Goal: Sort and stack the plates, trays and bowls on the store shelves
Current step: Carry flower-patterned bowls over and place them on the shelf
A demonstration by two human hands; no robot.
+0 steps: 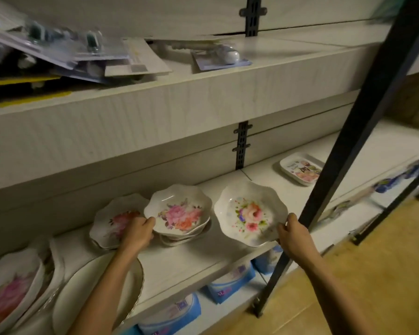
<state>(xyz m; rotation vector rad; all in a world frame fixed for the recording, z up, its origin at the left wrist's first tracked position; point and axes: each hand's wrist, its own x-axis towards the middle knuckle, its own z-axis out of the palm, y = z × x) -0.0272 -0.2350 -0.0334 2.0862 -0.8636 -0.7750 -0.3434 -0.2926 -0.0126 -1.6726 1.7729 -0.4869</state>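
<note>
Head view: I have one floral bowl in each of my hands, at the middle shelf (191,257).

My left hand (137,232) pinches the left rim of the top bowl (179,211) on the centre stack, thumb over the edge, probably to steady or seat it. My right hand (293,234) grips the rim of a matching bowl (249,213) just right of that stack and tips it toward me, which I judge readies it to go on top. A further bowl pile (114,218) left of the stack is partly covered by my left wrist. A picture tray (300,171) sits far right of the stack, clipped by the black post (348,141). I cannot tell how many bowls the stack holds, or whether the right bowl touches the shelf. The big plates (82,286) near-left of it are cut off and blurred.
</note>
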